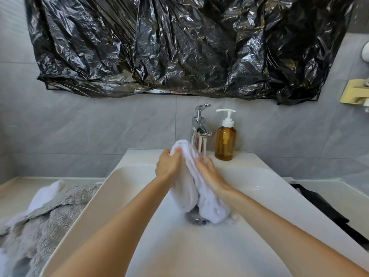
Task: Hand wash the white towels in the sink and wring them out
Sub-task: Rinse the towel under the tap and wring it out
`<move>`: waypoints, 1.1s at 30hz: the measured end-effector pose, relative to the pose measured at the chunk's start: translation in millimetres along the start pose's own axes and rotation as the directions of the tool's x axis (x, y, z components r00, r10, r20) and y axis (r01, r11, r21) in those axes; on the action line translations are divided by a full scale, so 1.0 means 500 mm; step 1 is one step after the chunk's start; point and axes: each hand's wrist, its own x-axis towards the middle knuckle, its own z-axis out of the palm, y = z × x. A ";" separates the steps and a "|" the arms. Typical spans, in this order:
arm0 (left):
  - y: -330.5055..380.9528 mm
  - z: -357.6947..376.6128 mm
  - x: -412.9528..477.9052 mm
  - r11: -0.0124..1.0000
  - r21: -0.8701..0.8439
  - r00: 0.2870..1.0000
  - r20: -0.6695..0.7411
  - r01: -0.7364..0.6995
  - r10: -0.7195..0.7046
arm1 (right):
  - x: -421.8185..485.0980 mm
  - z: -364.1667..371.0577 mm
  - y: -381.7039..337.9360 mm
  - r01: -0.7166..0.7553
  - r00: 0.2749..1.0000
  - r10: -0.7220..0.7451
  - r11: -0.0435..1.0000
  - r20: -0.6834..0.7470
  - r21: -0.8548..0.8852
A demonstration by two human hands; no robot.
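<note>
A white towel (pixel 191 180) is held upright over the basin of the white sink (pixel 259 182), pressed between the left hand (pixel 168 165), whose fingers are curled over its upper end, and the right hand (pixel 209 174), laid flat and open against its other side. Water from the chrome faucet (pixel 200 126) is seen running just beyond the right fingertips (pixel 200 159). The towel's lower end is seen hanging below both palms, at the drain (pixel 196 217).

Grey tile walls (pixel 89 124) meet a pale counter (pixel 20 188). Crumpled black plastic (pixel 179 47) covers the mirror (pixel 165 92) above. Daylight glints off the plastic.
</note>
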 end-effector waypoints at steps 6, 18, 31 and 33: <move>0.008 -0.045 0.028 0.939 -0.293 0.980 -0.040 0.177 -0.197 | -0.035 0.034 0.015 -0.082 0.994 0.077 0.995 -0.080 -0.063; 0.028 0.020 -0.051 0.995 -0.029 0.932 0.355 0.090 -0.074 | 0.025 -0.043 -0.077 0.018 0.960 0.129 0.857 -0.247 0.516; 0.001 0.017 -0.029 0.981 -0.091 0.950 0.280 0.173 -0.142 | 0.021 -0.012 -0.076 0.018 0.907 0.074 0.977 -0.415 0.214; -0.002 0.010 -0.018 0.982 -0.097 0.967 0.216 0.160 -0.136 | 0.007 -0.006 -0.080 0.060 0.936 -0.035 0.996 -0.352 0.060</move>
